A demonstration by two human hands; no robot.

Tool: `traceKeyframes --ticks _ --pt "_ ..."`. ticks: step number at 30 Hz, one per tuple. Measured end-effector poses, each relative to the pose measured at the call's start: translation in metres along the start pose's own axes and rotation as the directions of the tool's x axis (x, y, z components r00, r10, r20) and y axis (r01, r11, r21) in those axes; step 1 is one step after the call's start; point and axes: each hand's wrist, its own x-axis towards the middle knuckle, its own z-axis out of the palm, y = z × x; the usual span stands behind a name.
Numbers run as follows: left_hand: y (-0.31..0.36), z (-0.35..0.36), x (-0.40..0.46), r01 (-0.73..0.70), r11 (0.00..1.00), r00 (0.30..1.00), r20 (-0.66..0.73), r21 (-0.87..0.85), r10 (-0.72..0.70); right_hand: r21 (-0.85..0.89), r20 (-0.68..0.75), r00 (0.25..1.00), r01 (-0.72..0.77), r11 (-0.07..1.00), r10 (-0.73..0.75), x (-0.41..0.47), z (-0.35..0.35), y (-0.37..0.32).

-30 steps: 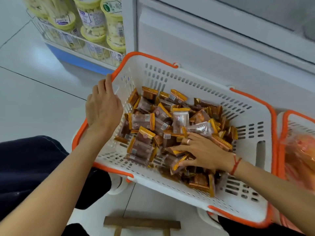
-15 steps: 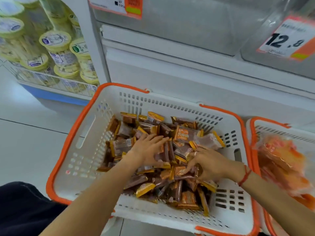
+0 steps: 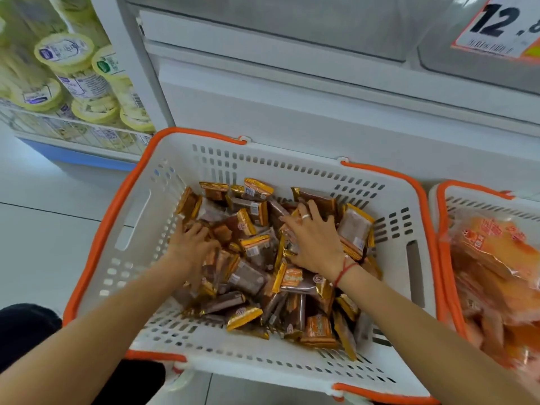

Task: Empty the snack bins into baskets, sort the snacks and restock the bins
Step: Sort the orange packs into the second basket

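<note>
A white basket with an orange rim (image 3: 99, 247) sits in front of me. It holds a pile of several small brown and gold snack packets (image 3: 254, 252). My left hand (image 3: 194, 244) is dug into the left side of the pile, blurred, its fingers curled around packets. My right hand (image 3: 317, 238), with a ring and a red wrist string, lies on the right side of the pile with its fingers spread flat over the packets.
A second orange-rimmed basket (image 3: 441, 229) stands touching on the right, filled with orange packets (image 3: 493, 258). Clear shelf bins (image 3: 292, 30) with a price tag (image 3: 496, 24) hang above. Round tubs (image 3: 73, 71) fill a wire shelf at the left. My dark-trousered knee (image 3: 26, 328) is at lower left.
My left hand left the basket's rim, went into the pile and slid to its left side. My right hand moved further back over the packets. The view tilted up.
</note>
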Motion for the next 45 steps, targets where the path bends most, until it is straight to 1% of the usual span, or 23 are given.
traceKeyframes --ticks 3,6,8,9,11,12,14,15,16,18,19,20,21,22,25,26,29,32,35,39,42,44,45 --pt "-0.003 0.000 -0.004 -0.048 0.999 0.990 0.134 0.009 0.046 0.086 0.060 0.994 -0.093 0.992 0.088 -0.010 0.008 -0.002" --pt "-0.004 -0.019 -0.004 -0.017 0.984 0.970 0.236 -0.177 0.059 0.142 0.146 0.988 -0.076 0.987 0.055 -0.019 0.009 0.010" --pt "-0.005 -0.033 -0.004 0.029 0.886 0.998 -0.036 -0.462 -0.052 0.256 0.269 0.962 -0.017 0.966 -0.054 -0.026 0.000 0.018" --pt "-0.004 -0.040 -0.002 -0.014 0.822 0.948 -0.268 -0.569 -0.169 0.329 0.332 0.935 0.009 0.944 -0.124 -0.031 -0.005 0.021" --pt "-0.003 -0.054 0.005 -0.108 0.748 0.777 -0.525 -0.655 -0.347 0.465 0.450 0.845 0.054 0.884 -0.288 -0.042 -0.021 0.020" --pt "-0.001 -0.059 0.012 -0.165 0.758 0.732 -0.593 -0.631 -0.335 0.518 0.509 0.779 0.062 0.853 -0.366 -0.047 -0.030 0.018" --pt "0.001 -0.069 0.027 -0.260 0.832 0.721 -0.671 -0.490 -0.170 0.585 0.605 0.656 0.020 0.811 -0.452 -0.053 -0.044 0.018" --pt "0.003 -0.072 0.035 -0.286 0.868 0.729 -0.681 -0.405 -0.077 0.609 0.594 0.662 0.002 0.793 -0.457 -0.054 -0.049 0.020" --pt "0.005 -0.073 0.044 -0.281 0.901 0.749 -0.663 -0.331 -0.010 0.637 0.510 0.740 0.017 0.771 -0.438 -0.052 -0.052 0.022" --pt "0.008 -0.069 0.057 -0.201 0.953 0.798 -0.602 -0.228 0.024 0.615 0.126 0.961 0.119 0.779 -0.246 -0.045 -0.052 0.025" --pt "0.009 -0.065 0.061 -0.145 0.968 0.823 -0.567 -0.206 0.002 0.537 -0.111 0.986 0.165 0.827 -0.125 -0.038 -0.049 0.025" --pt "0.009 -0.061 0.062 -0.099 0.978 0.842 -0.540 -0.186 -0.018 0.445 -0.290 0.956 0.171 0.879 -0.040 -0.030 -0.046 0.025" --pt "0.010 -0.056 0.063 -0.068 0.986 0.854 -0.519 -0.154 -0.022 0.374 -0.362 0.932 0.132 0.918 0.013 -0.020 -0.042 0.025" --pt "0.009 -0.050 0.064 -0.054 0.991 0.863 -0.506 -0.121 -0.015 0.331 -0.330 0.943 0.066 0.942 0.050 -0.008 -0.035 0.025" --pt "0.008 -0.035 0.067 -0.075 0.985 0.889 -0.458 -0.158 -0.006 0.275 0.014 0.992 -0.126 0.953 0.127 0.021 -0.008 0.013" --pt "0.007 -0.033 0.067 -0.087 0.977 0.902 -0.432 -0.195 -0.006 0.246 0.057 0.986 -0.164 0.955 0.154 0.027 0.001 0.005" --pt "0.008 -0.031 0.068 -0.080 0.961 0.936 -0.353 -0.265 -0.020 0.197 0.060 0.960 -0.280 0.939 0.274 0.037 0.018 -0.022" --pt "0.014 -0.034 0.064 -0.025 0.969 0.918 -0.389 -0.245 -0.075 0.192 0.078 0.919 -0.393 0.899 0.386 0.047 0.023 -0.038" --pt "0.016 -0.024 0.051 -0.131 0.981 0.889 -0.456 -0.145 0.052 0.247 -0.021 0.943 -0.316 0.916 0.331 0.052 0.025 -0.026" --pt "0.003 -0.009 0.018 -0.335 0.933 0.884 -0.389 -0.135 0.261 0.407 -0.040 0.984 -0.142 0.902 0.173 0.050 0.015 0.011" --pt "0.002 -0.016 -0.001 -0.315 0.883 0.949 -0.098 -0.347 0.300 0.450 -0.016 0.994 -0.092 0.888 0.111 0.033 0.007 0.026" --pt "-0.004 -0.034 -0.018 -0.234 0.775 0.912 0.143 -0.587 0.384 0.509 0.015 0.999 -0.036 0.860 0.033 0.013 0.003 0.034" --pt "-0.010 -0.044 -0.028 -0.218 0.714 0.908 0.131 -0.665 0.399 0.522 0.033 0.999 -0.002 0.853 -0.018 0.001 0.004 0.036"
